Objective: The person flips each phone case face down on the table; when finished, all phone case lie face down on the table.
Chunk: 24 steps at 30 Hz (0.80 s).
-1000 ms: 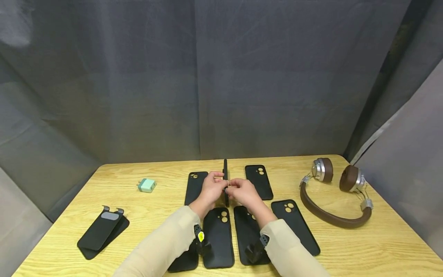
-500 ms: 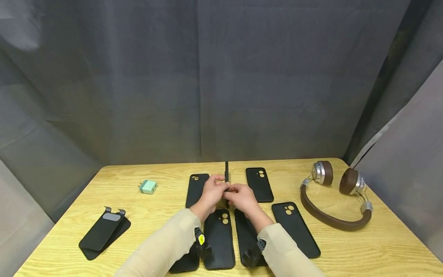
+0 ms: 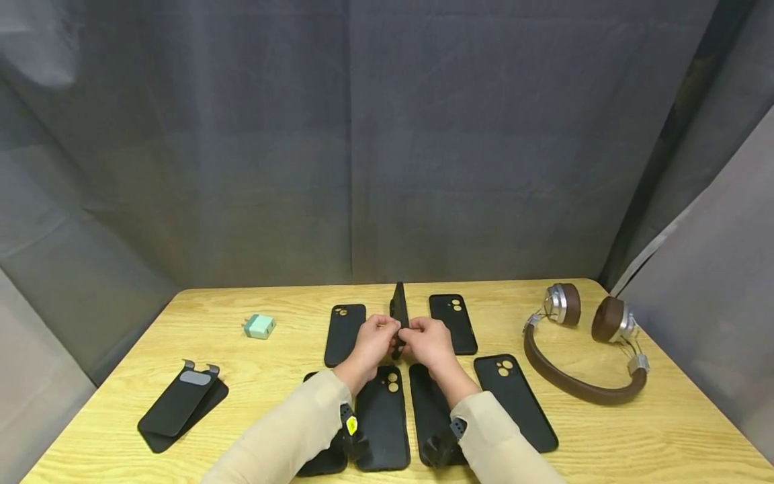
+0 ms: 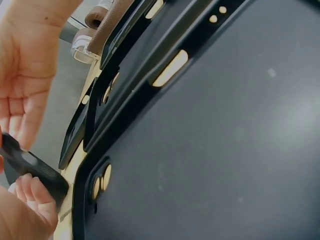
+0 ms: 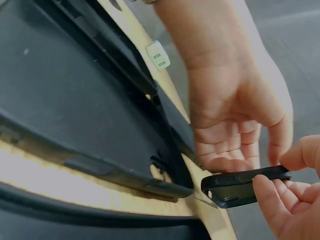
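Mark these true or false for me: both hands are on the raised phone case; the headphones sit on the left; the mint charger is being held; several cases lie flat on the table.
1. Both the left hand and right hand hold the raised phone case. True.
2. The headphones sit on the left. False: they lie on the right.
3. The mint charger is being held. False: it sits alone on the table.
4. Several flat cases lie on the table. True.

Black phone case held up, brown-and-silver headphones, mint-green charger, light wood-grain table
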Each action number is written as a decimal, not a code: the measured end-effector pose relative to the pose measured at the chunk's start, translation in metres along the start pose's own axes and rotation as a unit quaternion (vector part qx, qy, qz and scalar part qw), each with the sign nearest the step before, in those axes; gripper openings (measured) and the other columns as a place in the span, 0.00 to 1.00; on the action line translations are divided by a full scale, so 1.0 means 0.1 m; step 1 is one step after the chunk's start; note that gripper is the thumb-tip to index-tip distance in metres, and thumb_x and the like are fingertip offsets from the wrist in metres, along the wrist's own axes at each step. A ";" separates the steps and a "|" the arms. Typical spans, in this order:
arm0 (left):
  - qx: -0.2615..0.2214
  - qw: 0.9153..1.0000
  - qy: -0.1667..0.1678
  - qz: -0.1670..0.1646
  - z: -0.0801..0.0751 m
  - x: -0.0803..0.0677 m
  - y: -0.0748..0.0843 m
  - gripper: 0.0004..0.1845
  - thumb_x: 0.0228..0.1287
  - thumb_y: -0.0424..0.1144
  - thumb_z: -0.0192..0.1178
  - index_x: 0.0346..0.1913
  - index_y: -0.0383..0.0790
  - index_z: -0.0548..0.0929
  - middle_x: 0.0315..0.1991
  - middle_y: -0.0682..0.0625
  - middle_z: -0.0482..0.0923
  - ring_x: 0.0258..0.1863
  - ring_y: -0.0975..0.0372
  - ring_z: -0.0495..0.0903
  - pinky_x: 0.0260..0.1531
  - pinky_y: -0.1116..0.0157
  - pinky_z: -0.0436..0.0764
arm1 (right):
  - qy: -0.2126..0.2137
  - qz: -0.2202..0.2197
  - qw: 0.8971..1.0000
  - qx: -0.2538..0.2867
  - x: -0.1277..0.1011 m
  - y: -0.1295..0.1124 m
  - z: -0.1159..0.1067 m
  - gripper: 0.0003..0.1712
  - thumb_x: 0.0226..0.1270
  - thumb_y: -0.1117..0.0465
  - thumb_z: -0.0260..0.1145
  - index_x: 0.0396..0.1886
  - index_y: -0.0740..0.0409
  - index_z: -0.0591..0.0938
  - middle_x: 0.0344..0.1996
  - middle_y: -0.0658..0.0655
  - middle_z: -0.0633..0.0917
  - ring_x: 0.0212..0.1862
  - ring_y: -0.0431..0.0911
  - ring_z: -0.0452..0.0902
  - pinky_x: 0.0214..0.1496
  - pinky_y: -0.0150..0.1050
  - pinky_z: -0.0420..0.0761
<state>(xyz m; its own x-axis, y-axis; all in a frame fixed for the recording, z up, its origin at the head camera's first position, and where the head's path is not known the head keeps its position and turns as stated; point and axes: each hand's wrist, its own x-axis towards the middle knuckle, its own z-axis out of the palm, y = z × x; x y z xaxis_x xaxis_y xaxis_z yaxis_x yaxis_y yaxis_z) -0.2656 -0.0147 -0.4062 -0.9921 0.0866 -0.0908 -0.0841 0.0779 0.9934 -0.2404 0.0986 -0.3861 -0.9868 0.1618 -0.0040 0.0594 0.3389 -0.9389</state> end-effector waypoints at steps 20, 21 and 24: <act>-0.082 0.994 -0.030 -0.065 -0.05 0.09 -0.23 0.11 0.64 0.33 0.50 0.46 0.32 0.67 0.31 0.48 0.67 0.25 0.63 0.70 0.27 0.69 0.76 | 0.038 0.001 0.994 0.100 0.02 0.07 -0.01 0.16 0.57 0.66 0.61 0.44 0.72 0.79 0.34 0.63 0.83 0.31 0.49 0.82 0.39 0.44 0.81; -0.085 0.994 -0.033 -0.067 -0.05 0.10 -0.23 0.11 0.64 0.33 0.50 0.46 0.33 0.67 0.32 0.48 0.67 0.25 0.63 0.70 0.27 0.69 0.76 | 0.040 0.003 0.994 0.105 0.02 0.08 -0.01 0.16 0.57 0.66 0.61 0.44 0.72 0.79 0.33 0.62 0.83 0.30 0.48 0.82 0.39 0.43 0.81; -0.088 0.993 -0.042 -0.066 -0.04 0.13 -0.22 0.12 0.64 0.33 0.51 0.48 0.32 0.66 0.33 0.48 0.67 0.25 0.63 0.70 0.26 0.70 0.75 | 0.044 0.006 0.992 0.120 0.04 0.09 -0.03 0.15 0.58 0.66 0.61 0.43 0.72 0.79 0.31 0.62 0.83 0.26 0.44 0.80 0.38 0.42 0.81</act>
<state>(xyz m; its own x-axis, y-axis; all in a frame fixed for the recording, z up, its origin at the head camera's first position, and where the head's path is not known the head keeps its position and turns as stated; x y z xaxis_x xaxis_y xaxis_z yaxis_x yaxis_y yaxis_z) -0.2774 -0.0196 -0.4288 -0.9609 0.1700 -0.2186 -0.2348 -0.0812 0.9687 -0.2436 0.1048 -0.3934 -0.9689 0.2475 0.0048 0.0226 0.1079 -0.9939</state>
